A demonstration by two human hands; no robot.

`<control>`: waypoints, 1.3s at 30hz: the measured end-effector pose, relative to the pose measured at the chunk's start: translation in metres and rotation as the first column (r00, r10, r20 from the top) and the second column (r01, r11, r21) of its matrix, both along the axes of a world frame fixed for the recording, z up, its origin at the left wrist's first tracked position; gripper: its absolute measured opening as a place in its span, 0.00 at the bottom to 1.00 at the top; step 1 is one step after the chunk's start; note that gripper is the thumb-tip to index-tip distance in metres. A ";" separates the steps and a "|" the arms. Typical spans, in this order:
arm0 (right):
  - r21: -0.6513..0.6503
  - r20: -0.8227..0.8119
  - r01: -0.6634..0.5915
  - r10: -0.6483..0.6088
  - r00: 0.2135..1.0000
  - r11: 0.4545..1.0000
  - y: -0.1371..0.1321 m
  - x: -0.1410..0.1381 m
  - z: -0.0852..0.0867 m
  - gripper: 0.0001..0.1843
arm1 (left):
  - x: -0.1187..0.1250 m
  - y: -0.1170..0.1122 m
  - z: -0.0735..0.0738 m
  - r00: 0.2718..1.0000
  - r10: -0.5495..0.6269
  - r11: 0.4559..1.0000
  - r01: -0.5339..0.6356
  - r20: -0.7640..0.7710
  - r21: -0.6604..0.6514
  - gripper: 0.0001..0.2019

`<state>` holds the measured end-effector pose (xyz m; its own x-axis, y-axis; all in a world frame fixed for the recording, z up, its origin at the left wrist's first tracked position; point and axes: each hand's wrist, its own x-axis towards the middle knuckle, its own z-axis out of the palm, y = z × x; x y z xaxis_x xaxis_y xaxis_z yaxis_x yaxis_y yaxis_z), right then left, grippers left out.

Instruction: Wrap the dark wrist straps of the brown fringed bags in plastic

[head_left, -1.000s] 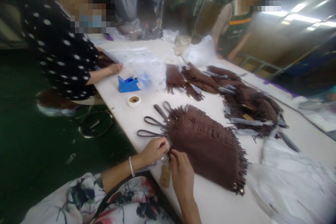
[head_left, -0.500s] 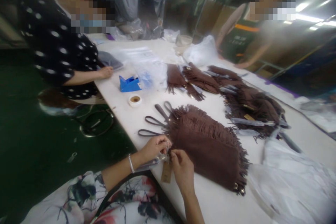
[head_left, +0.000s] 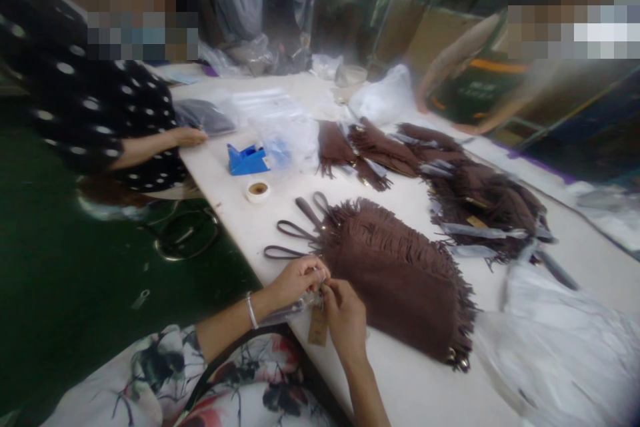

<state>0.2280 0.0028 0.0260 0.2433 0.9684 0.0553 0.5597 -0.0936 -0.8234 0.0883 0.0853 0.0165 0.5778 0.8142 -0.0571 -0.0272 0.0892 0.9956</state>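
Note:
My left hand (head_left: 296,283), with a bangle at the wrist, is closed in a pinch at the near left corner of a brown fringed bag (head_left: 395,287). My right hand (head_left: 346,317) pinches right beside it, fingertips almost touching. Between them is a thin, pale string, blurred, with a tan hang tag (head_left: 318,325) dangling below it. Under my left hand lies a strap in clear plastic (head_left: 286,312), partly hidden. The bag rests on top of others in a stack, whose dark wrist straps (head_left: 296,230) stick out on the left.
A blue tape dispenser (head_left: 247,159) and a tape roll (head_left: 258,191) stand on the white table (head_left: 225,193). Several brown fringed bags (head_left: 480,200) are heaped behind. Clear plastic (head_left: 560,347) covers the right side. One person (head_left: 100,100) sits left; another (head_left: 480,93) stands across.
My right hand has moved slightly left and up, closer to my left hand. The hang tag shifts a little with it. The seated person at left has leaned further left.

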 end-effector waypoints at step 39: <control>0.083 0.481 -0.155 0.097 0.871 0.984 -0.074 -0.006 -0.027 0.15 | -0.006 -0.003 -0.005 0.990 -0.110 0.915 0.138 0.093 -0.378 0.11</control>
